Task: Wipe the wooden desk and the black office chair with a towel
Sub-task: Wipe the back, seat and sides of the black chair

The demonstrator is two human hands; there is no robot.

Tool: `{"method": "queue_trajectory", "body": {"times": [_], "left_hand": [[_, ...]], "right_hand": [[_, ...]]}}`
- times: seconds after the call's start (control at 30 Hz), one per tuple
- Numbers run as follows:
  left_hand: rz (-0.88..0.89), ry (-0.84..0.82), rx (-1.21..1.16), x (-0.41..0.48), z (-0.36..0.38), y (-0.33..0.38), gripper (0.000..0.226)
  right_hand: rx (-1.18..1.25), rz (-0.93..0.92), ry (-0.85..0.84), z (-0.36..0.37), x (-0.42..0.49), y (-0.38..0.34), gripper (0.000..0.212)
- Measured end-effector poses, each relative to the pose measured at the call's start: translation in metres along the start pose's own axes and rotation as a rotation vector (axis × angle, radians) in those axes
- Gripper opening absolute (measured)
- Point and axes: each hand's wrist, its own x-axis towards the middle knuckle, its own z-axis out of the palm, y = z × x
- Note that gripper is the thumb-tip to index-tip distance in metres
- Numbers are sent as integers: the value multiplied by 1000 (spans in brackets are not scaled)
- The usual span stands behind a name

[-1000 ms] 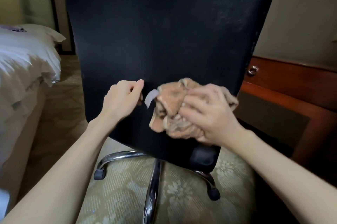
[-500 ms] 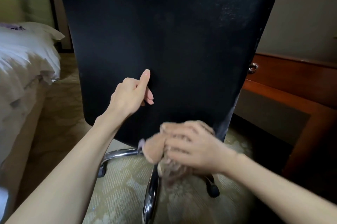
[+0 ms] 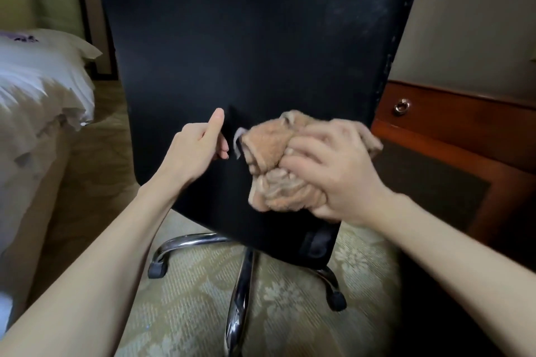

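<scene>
The black office chair (image 3: 246,37) fills the middle of the view, its tall backrest turned toward me. My right hand (image 3: 333,173) presses a bunched orange-brown towel (image 3: 272,159) flat against the lower right part of that backrest. My left hand (image 3: 200,150) rests against the backrest just left of the towel, fingers curled and thumb up, holding nothing. The wooden desk (image 3: 452,124) stands at the right behind the chair, with a ring pull on its drawer.
A bed with white linen (image 3: 37,89) lies at the left. The chair's chrome legs and castors (image 3: 240,298) spread over patterned carpet (image 3: 185,313) below. A beige wall rises behind the desk.
My right hand has swept the towel back up from the bottom edge of the backrest to its lower right area. My left hand has stayed almost in place.
</scene>
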Motion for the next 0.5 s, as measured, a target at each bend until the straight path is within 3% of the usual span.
{"method": "queue_trajectory", "body": {"times": [0.13,0.27,0.33,0.4,0.5], "left_hand": [[-11,-39,-70,4,3,-6,75],[-5,-16,-74,4,8,-7,71],[-5,-10,-65,3,8,-7,71],[-4,-13,-50,3,7,-5,71],[-11,20,-22,1,3,-1,71]], "right_hand": [[170,-49,-131,61,-71,-57,28],[177,-257,-421,99,-125,-104,34],[160,-293,-459,97,-122,-104,35],[176,-290,-408,84,-105,-94,38],[141,-272,-159,42,-61,-69,22]]}}
